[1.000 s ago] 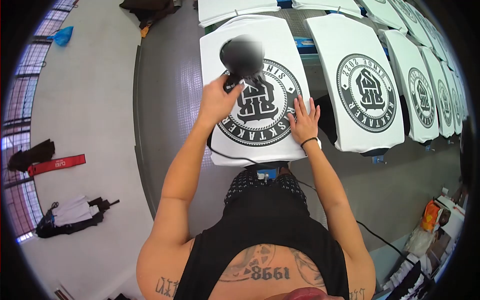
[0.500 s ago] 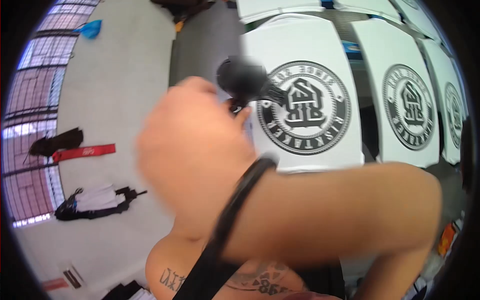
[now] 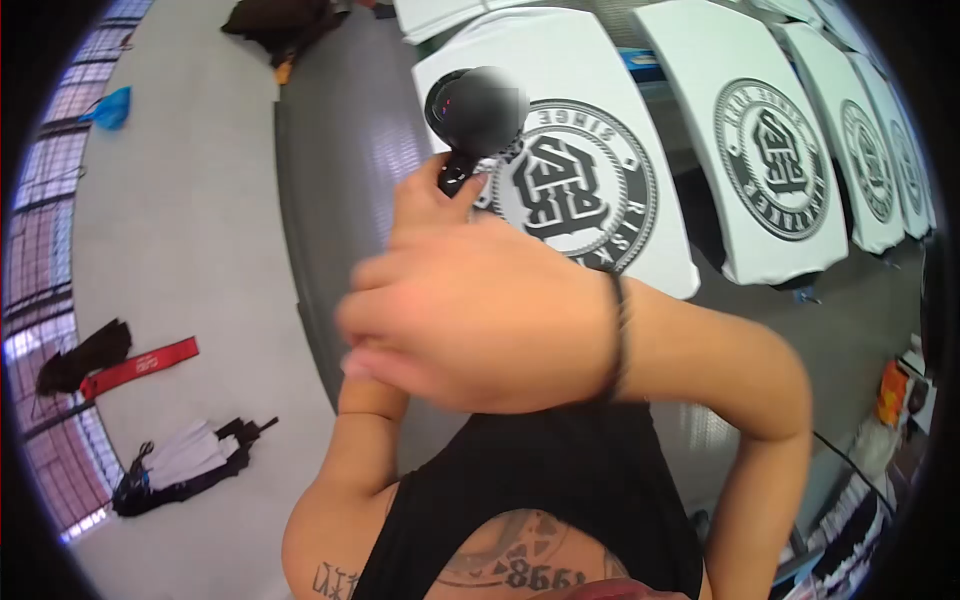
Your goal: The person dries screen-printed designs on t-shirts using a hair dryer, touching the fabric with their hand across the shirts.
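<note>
Head view: left hand (image 3: 425, 205) has its fingers wrapped round the dryer (image 3: 458, 112), over the nearest shirt's (image 3: 560, 150) left edge. Right hand (image 3: 470, 310) crosses in front of the left forearm, can't tell if it's gripping. Black print's already on that shirt; what's left doesn't show.

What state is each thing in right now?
Left hand: closed, gripping.
Black tool: held in that hand; on or off unclear.
Right hand: curled, blurred; whether it holds anything is unclear.
Black wristband: worn.
Nearest shirt: printed, spread flat, partly hidden.
Next shirt: printed, spread flat.
</note>
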Demonstrator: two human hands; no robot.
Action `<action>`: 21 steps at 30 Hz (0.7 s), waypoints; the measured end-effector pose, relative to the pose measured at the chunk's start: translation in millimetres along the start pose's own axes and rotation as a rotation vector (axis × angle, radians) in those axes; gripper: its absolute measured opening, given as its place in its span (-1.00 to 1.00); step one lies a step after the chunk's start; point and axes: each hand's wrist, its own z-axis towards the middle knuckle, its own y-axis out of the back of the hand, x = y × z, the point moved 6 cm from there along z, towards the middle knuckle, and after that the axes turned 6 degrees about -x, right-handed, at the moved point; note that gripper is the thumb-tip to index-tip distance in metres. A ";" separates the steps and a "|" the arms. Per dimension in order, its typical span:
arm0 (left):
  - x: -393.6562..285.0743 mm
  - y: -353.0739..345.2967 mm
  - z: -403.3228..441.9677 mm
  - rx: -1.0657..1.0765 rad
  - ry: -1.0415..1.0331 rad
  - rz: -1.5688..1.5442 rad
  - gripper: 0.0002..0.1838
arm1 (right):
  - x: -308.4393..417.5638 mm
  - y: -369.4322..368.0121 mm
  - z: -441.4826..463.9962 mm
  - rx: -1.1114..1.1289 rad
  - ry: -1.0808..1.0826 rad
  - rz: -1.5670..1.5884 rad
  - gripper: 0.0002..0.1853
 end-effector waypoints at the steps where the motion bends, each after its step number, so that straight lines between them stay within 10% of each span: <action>1: -25.4 5.7 9.8 0.172 0.076 -0.146 -0.64 | -26.4 -4.5 -24.5 -0.245 0.005 0.407 -0.57; 7: -43.8 -39.1 9.6 0.401 0.095 -0.100 -0.49 | 0.7 -0.6 -111.6 -0.800 0.251 0.938 -0.01; 9: -45.5 -51.6 8.3 0.439 0.153 -0.296 -0.56 | 12.4 -1.7 -112.0 -1.146 0.201 0.970 -0.11; 21: -0.3 31.0 -80.0 0.051 0.465 -0.250 -0.69 | -23.0 13.3 -132.4 -0.902 0.213 1.063 -0.44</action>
